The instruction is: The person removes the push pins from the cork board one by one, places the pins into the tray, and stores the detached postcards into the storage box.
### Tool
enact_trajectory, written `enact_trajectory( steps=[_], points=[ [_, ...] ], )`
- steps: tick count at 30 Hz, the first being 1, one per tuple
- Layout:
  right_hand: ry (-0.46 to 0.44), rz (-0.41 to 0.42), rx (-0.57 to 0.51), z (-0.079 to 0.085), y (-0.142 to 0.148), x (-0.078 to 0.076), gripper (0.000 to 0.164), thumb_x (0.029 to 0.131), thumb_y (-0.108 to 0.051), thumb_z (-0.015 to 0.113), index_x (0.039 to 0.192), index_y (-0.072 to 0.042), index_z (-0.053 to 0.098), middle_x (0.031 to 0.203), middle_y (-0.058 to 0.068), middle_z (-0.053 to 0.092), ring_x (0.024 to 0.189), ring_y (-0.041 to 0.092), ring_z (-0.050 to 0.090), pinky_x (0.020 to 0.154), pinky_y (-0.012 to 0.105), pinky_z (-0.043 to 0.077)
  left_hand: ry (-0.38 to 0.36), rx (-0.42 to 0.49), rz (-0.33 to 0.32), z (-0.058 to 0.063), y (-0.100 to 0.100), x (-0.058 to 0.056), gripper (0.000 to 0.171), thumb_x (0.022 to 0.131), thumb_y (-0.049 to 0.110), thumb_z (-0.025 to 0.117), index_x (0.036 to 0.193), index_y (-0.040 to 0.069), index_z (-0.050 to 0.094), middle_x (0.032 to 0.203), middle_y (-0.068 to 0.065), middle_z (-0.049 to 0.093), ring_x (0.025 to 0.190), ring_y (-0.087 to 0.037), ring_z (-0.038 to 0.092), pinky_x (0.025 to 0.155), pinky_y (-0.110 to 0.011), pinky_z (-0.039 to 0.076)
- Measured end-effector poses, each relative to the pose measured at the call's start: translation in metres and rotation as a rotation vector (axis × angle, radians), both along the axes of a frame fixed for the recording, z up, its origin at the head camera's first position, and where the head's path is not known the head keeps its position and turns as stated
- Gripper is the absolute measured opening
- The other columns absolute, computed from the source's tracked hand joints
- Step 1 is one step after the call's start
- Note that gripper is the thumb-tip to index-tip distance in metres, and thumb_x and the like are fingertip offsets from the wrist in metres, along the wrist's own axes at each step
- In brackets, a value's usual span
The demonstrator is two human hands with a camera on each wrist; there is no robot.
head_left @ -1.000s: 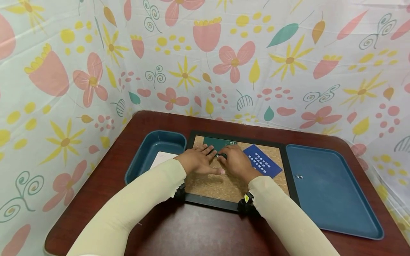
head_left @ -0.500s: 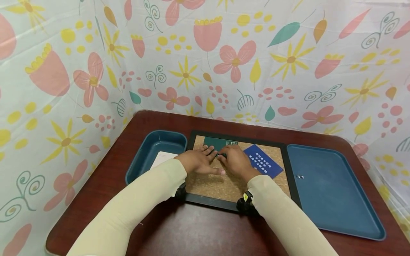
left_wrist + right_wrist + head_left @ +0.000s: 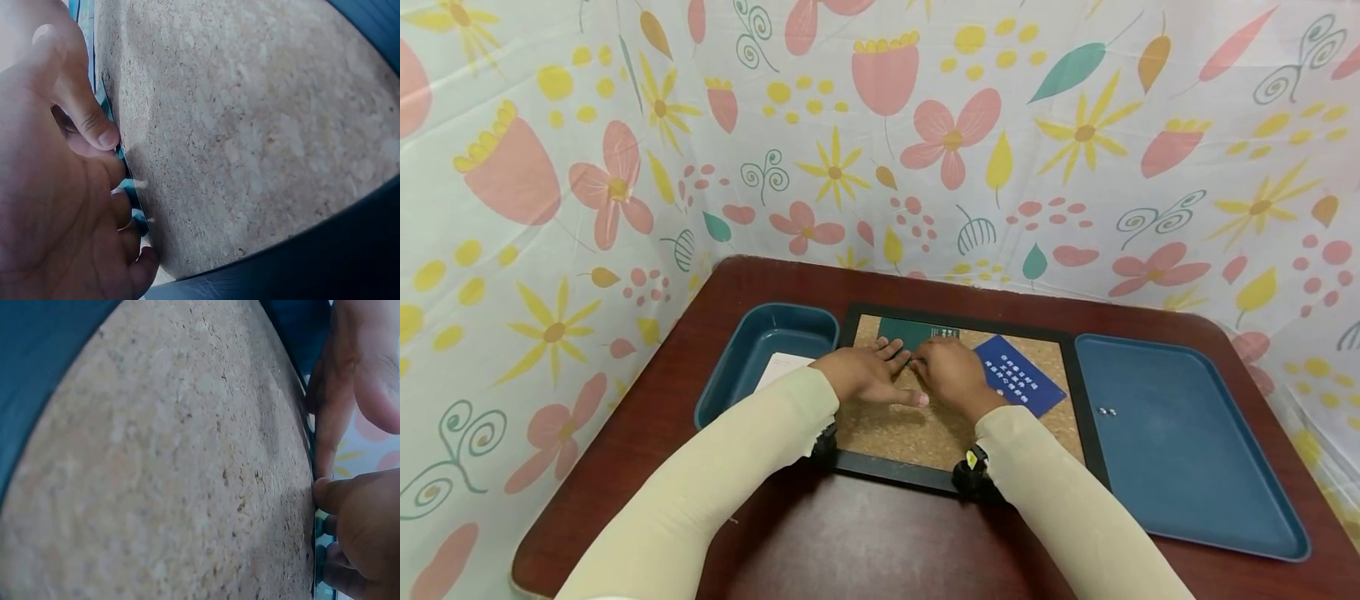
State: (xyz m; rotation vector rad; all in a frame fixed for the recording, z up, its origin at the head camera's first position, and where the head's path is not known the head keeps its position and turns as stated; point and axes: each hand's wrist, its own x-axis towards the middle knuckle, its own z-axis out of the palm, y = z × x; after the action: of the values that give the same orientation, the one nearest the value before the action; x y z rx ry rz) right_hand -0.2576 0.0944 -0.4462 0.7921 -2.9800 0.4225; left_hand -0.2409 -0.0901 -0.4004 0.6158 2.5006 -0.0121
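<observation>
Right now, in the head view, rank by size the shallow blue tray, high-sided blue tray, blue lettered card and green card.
Shallow blue tray
High-sided blue tray
Unsure: blue lettered card, green card; both partly hidden

Can't see the low part of the green card (image 3: 906, 331), covered by the left hand (image 3: 874, 377) and the right hand (image 3: 951, 371). Can't read the tiny words on top. Can't tell about anything between the right hand's fingertips. Can't find one corner of the blue card (image 3: 1021, 375), behind the right hand, or all of the white paper (image 3: 781, 367), behind the left sleeve (image 3: 730, 467). Can't name the teeny shiny bits (image 3: 1102, 411).
</observation>
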Motion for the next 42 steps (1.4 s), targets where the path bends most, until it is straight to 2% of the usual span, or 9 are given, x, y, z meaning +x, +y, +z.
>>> enact_trajectory(
  steps=[8, 17, 31, 36, 42],
  points=[
    [-0.023, -0.020, -0.012, 0.0021, -0.0021, 0.0023, 0.018, 0.103, -0.021, 0.065, 0.109, -0.013, 0.079, 0.117, 0.007, 0.072, 0.112, 0.029, 0.065, 0.093, 0.051, 0.055, -0.011, -0.004, 0.008, 0.0021, -0.0005, 0.0011, 0.111, 0.081, 0.096, 0.020, 0.166, 0.026, 0.004, 0.171, 0.002, -0.005, 0.157, -0.024, -0.004, 0.124, -0.050, 0.014],
    [-0.005, -0.036, -0.035, -0.0008, -0.0008, 0.0040, 0.018, 0.104, -0.022, 0.064, 0.110, -0.014, 0.079, 0.119, 0.006, 0.071, 0.116, 0.032, 0.063, 0.089, 0.052, 0.056, -0.011, -0.007, 0.002, 0.0014, 0.0003, -0.0007, 0.110, 0.082, 0.096, 0.021, 0.166, 0.027, 0.004, 0.171, 0.002, -0.005, 0.157, -0.024, -0.003, 0.124, -0.049, 0.015],
    [0.006, -0.051, -0.073, -0.0044, -0.0008, 0.0044, 0.017, 0.104, -0.023, 0.064, 0.102, -0.016, 0.079, 0.107, 0.003, 0.072, 0.104, 0.028, 0.066, 0.080, 0.051, 0.058, -0.024, 0.011, 0.026, -0.0018, -0.0002, -0.0017, 0.110, 0.080, 0.097, 0.021, 0.166, 0.029, 0.004, 0.171, 0.004, -0.005, 0.156, -0.022, -0.005, 0.124, -0.050, 0.013],
    [0.007, -0.050, -0.085, -0.0049, -0.0001, 0.0041, 0.016, 0.104, -0.023, 0.064, 0.102, -0.016, 0.079, 0.109, 0.003, 0.073, 0.104, 0.028, 0.067, 0.080, 0.051, 0.058, -0.030, 0.023, 0.037, -0.0014, -0.0011, -0.0016, 0.110, 0.080, 0.097, 0.022, 0.166, 0.030, 0.004, 0.171, 0.005, -0.005, 0.156, -0.021, -0.005, 0.124, -0.049, 0.013],
    [-0.015, -0.066, -0.116, -0.0051, 0.0013, 0.0029, 0.015, 0.103, -0.023, 0.066, 0.104, -0.015, 0.079, 0.104, 0.002, 0.073, 0.094, 0.023, 0.069, 0.078, 0.048, 0.058, -0.038, 0.033, 0.031, 0.0008, -0.0017, -0.0013, 0.110, 0.080, 0.097, 0.021, 0.166, 0.030, 0.004, 0.171, 0.005, -0.005, 0.156, -0.021, -0.005, 0.124, -0.050, 0.012]
  ],
)
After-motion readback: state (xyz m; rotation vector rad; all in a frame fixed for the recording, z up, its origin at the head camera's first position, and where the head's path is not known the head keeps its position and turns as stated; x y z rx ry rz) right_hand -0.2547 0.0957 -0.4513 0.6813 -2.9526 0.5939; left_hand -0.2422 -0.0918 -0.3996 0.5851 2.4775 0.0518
